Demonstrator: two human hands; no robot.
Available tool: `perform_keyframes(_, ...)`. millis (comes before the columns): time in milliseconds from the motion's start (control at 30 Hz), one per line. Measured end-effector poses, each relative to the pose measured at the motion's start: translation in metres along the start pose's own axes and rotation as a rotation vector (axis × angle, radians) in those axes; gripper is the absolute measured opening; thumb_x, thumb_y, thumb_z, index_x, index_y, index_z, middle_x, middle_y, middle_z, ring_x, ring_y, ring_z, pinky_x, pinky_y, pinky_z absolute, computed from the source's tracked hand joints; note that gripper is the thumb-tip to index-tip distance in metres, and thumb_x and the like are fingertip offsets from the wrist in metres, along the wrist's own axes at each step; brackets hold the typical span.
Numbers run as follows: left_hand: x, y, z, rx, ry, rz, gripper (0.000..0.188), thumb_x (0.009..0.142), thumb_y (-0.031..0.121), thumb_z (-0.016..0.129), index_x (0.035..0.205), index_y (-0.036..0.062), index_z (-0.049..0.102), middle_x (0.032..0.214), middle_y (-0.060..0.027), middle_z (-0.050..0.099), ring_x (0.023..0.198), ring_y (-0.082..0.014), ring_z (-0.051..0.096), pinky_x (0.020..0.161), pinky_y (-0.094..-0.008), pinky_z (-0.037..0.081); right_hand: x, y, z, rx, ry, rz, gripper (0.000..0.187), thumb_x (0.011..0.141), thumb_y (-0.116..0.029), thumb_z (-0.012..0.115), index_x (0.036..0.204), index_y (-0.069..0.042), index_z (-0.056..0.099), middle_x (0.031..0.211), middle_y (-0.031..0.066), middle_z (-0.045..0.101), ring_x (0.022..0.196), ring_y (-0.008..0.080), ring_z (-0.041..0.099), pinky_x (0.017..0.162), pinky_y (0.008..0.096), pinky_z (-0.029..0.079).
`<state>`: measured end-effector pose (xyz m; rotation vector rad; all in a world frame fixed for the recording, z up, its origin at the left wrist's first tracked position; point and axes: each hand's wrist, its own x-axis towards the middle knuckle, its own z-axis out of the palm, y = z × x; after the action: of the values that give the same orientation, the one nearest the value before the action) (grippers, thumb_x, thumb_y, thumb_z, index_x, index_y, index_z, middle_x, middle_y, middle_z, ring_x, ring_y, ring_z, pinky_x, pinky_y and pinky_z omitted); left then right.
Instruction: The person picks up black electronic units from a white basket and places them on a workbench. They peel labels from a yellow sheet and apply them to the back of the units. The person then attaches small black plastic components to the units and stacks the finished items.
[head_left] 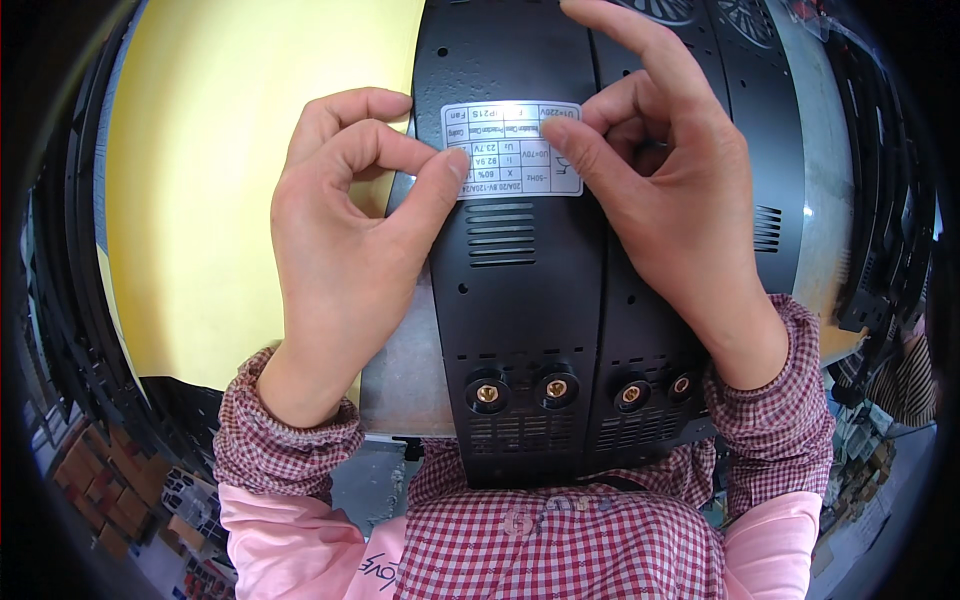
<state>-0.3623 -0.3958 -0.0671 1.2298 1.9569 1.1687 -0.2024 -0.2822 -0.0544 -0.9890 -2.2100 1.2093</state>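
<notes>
A white rectangular label (pixel 505 150) with a printed table, upside down to me, lies on or just over the top of a black metal machine housing (pixel 530 325). My left hand (pixel 345 220) pinches the label's lower left part between thumb and forefinger. At its right end, my right hand (pixel 695 190) grips the label with thumb and bent fingers, one finger stretched up and away. Whether the label is fully flat against the metal, I cannot tell. Below it are vent slots (pixel 501 235), and brass-centred round sockets (pixel 556 388) sit on the near end.
A second black housing (pixel 655 320) stands close against the first on its right. To the left, a large yellow sheet (pixel 200 200) covers the work surface, with bare grey metal (pixel 405 375) beside it. Black panels (pixel 875 230) are stacked at the right, and brown boxes (pixel 105 490) sit lower left.
</notes>
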Motion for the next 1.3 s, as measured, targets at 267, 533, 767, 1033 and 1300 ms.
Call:
perform_keyframes(267, -0.002, -0.002, 0.004, 0.038, 0.043, 0.039, 0.012, 0.084, 0.003, 0.075, 0.083, -0.0034, 0.066, 0.12, -0.0096, 0.054, 0.098, -0.0124, 0.059, 0.082, -0.0239, 0.05, -0.001, 0.001, 0.002, -0.019, 0.015, -0.017, 0.06, 0.088, 0.007, 0.061, 0.144, -0.002, 0.039, 0.078, 0.0024, 0.056, 0.061, 0.0036, 0.051, 0.054, 0.0194, 0.042)
perform_keyframes(533, -0.003, -0.004, 0.009, 0.119, 0.133, 0.081, 0.022, 0.076, 0.0, 0.077, 0.095, -0.0006, 0.065, 0.111, -0.0154, 0.056, 0.099, -0.0232, 0.059, 0.087, -0.0308, 0.048, -0.003, -0.001, 0.003, -0.048, 0.036, -0.034, 0.06, 0.089, 0.007, 0.058, 0.145, -0.002, 0.038, 0.079, 0.0026, 0.055, 0.061, 0.0036, 0.05, 0.054, 0.0195, 0.041)
perform_keyframes(767, -0.005, 0.006, 0.016, 0.849, -0.166, 0.389, 0.056, 0.096, 0.037, 0.056, 0.148, 0.0184, 0.046, 0.158, -0.0054, 0.037, 0.149, -0.0392, 0.019, 0.118, -0.0591, 0.004, 0.001, 0.0, -0.002, -0.068, 0.192, -0.024, 0.06, 0.089, 0.008, 0.056, 0.145, -0.002, 0.037, 0.08, 0.0028, 0.054, 0.061, 0.0036, 0.049, 0.054, 0.0196, 0.041)
perform_keyframes(1033, -0.014, 0.015, 0.018, 0.702, -0.516, 0.541, 0.069, 0.095, 0.047, 0.054, 0.152, 0.0115, 0.038, 0.161, -0.0087, 0.029, 0.15, -0.0305, 0.021, 0.119, -0.0583, 0.004, 0.003, -0.012, -0.013, 0.254, 0.182, 0.21, 0.061, 0.092, 0.007, 0.055, 0.148, -0.003, 0.033, 0.086, 0.0036, 0.054, 0.062, 0.0037, 0.05, 0.055, 0.0182, 0.042)
perform_keyframes(1300, -0.016, -0.004, 0.0, 0.905, -0.047, 0.393, 0.066, 0.095, 0.041, 0.057, 0.149, 0.0062, 0.04, 0.157, -0.0137, 0.034, 0.149, -0.0346, 0.024, 0.118, -0.0601, 0.01, 0.009, 0.04, -0.003, 0.103, 0.278, 0.023, 0.051, 0.091, -0.003, 0.055, 0.14, -0.007, 0.047, 0.082, 0.0119, 0.067, 0.069, 0.019, 0.067, 0.069, 0.0316, 0.053)
